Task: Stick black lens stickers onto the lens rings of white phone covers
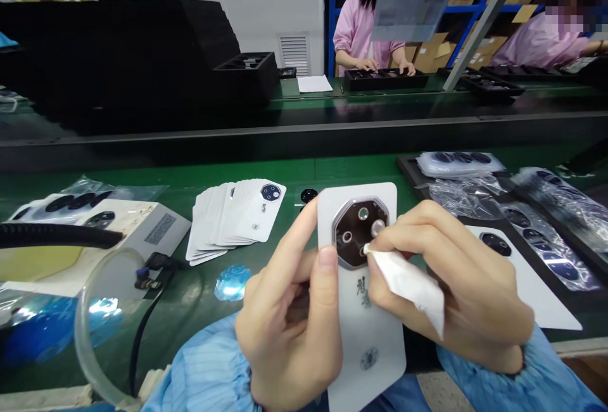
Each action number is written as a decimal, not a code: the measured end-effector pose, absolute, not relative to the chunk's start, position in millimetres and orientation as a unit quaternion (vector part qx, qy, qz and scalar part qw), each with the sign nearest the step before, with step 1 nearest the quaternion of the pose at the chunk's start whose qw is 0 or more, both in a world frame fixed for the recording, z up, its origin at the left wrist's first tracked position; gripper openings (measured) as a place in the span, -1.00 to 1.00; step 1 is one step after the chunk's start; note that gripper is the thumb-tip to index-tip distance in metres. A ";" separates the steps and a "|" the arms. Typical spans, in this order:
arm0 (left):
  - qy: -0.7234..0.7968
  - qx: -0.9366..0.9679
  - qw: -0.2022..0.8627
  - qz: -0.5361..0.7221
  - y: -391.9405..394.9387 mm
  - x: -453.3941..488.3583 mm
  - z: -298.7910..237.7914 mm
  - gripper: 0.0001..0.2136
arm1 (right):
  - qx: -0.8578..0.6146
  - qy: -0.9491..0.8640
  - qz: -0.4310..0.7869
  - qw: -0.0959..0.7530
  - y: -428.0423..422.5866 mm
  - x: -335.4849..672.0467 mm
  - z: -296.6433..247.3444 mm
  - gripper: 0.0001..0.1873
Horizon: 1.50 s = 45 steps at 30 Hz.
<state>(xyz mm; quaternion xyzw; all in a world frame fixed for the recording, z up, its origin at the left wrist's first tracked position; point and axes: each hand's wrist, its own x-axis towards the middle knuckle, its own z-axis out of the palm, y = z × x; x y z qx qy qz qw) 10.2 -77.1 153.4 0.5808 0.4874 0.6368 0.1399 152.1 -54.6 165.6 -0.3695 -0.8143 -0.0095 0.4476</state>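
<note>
My left hand (289, 317) grips a white card (375, 336) from below and beside, holding it upright towards me. An octagonal dark camera lens module (356, 231) with a silver rim sits on the card's upper part. My right hand (451, 279) pinches a white wiping cloth (408, 292), pressing its corner against the module's lower right lens. A fanned row of similar white cards (232, 219) lies left of my hands. Another card (527, 288) with a dark module lies under my right hand's far side.
Plastic-wrapped modules lie in a black tray (546, 222) at right. At left are a clear round ring (102, 323), a black ribbed hose (57, 235) and a white box (142, 235). A person in a pink smock (365, 32) works beyond the green conveyor (304, 99).
</note>
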 end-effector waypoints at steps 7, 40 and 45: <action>0.488 0.576 0.135 0.642 -78.2 12.4 153.1 -0.55 | -0.354 -0.840 -0.002 0.411 -53.9 154.8 167.7 -0.88; 0.512 0.585 0.099 0.621 -78.8 12.3 149.6 -0.55 | -0.350 -0.846 -0.018 0.401 -52.5 153.5 161.8 -0.85; 0.503 0.591 0.117 0.619 -80.0 9.7 148.4 -0.53 | -0.357 -0.829 -0.025 0.431 -53.3 149.9 160.9 -0.83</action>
